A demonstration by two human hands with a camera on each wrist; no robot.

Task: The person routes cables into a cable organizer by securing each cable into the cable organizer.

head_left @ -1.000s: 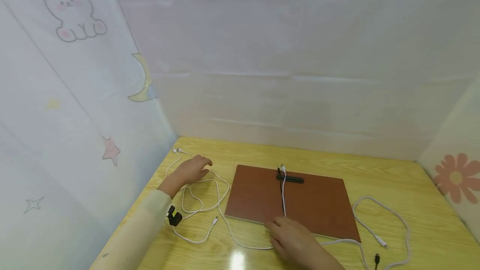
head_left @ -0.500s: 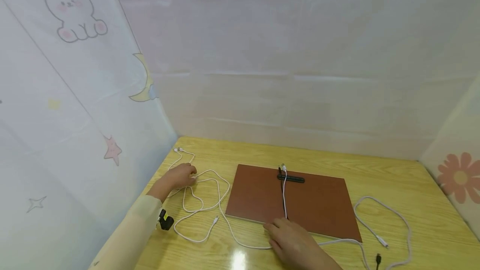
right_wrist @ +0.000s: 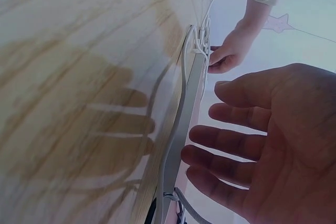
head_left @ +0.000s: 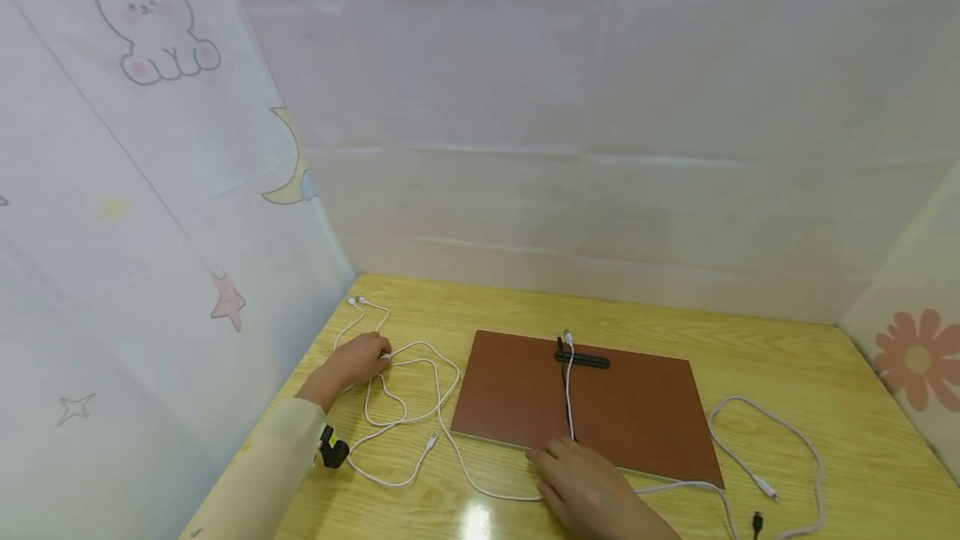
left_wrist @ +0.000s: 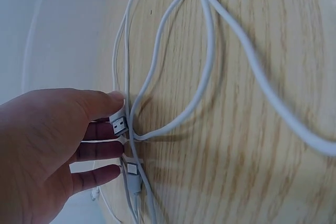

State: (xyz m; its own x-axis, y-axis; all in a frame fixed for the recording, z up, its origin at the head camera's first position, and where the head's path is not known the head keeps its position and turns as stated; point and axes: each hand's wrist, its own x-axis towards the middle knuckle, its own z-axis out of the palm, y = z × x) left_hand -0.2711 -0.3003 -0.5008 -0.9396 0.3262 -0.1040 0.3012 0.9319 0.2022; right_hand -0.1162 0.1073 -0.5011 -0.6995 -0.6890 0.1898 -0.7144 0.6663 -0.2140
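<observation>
At the left of the table, my left hand [head_left: 358, 361] pinches a white USB cable by its metal-ended plug [left_wrist: 119, 125] between thumb and index finger. The other fingers spread below it, and another white plug [left_wrist: 134, 176] lies just beyond them. Loops of white cable [head_left: 457, 373] run from there toward the brown board [head_left: 510, 390]. My right hand [head_left: 588, 486] hovers at the board's front edge with fingers loosely bent, holding nothing. Right by it, a white cable [head_left: 568, 394] and a black one cross the board, up to a black cable holder [head_left: 588, 361].
A loose white plug [head_left: 431, 442] lies left of the board. To the right are a thick white cable [head_left: 813, 457] with its connector [head_left: 765, 489] and a black plug [head_left: 757, 519]. Two white plugs [head_left: 356, 301] lie in the far left corner. Printed cloth walls enclose the table.
My left hand has come down and left from above the cables and now pinches the white USB plug. The right hand has stayed almost in place.
</observation>
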